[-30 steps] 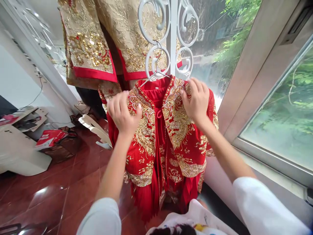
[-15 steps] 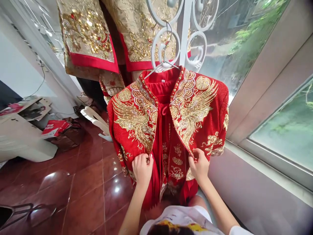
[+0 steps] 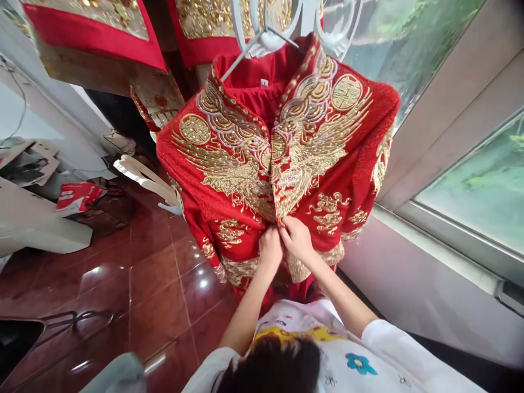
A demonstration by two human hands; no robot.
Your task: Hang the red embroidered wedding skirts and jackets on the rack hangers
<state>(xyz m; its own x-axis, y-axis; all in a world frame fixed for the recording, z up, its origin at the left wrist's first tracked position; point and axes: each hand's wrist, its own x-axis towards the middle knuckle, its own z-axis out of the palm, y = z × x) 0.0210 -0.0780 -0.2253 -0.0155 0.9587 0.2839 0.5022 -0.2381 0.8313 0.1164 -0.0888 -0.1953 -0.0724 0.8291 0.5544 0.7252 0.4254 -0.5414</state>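
Observation:
A red jacket (image 3: 196, 202) with gold and silver embroidery hangs on a thin metal hanger (image 3: 245, 52) in front of me. Its two front edges meet at the chest, and gold winged figures cover both sides. My left hand (image 3: 271, 246) is closed on the left front edge, with its fingertips partly hidden. Right beside it, my right hand (image 3: 295, 236) pinches the other front edge. Red cloth shows inside the open collar and below the hem.
Behind the jacket stands white scrolled ironwork (image 3: 305, 22) by a window (image 3: 475, 185). Gold-sequinned garments with red borders (image 3: 94, 27) hang at upper left. A red-and-white packet (image 3: 77, 196) lies by a white stand (image 3: 36, 218). Glossy red tiles (image 3: 155, 278) cover the floor.
Both hands have come together at the middle, drawing the jacket's front edges from apart to meeting. The red inner garment is now mostly covered. The view has moved closer to the jacket.

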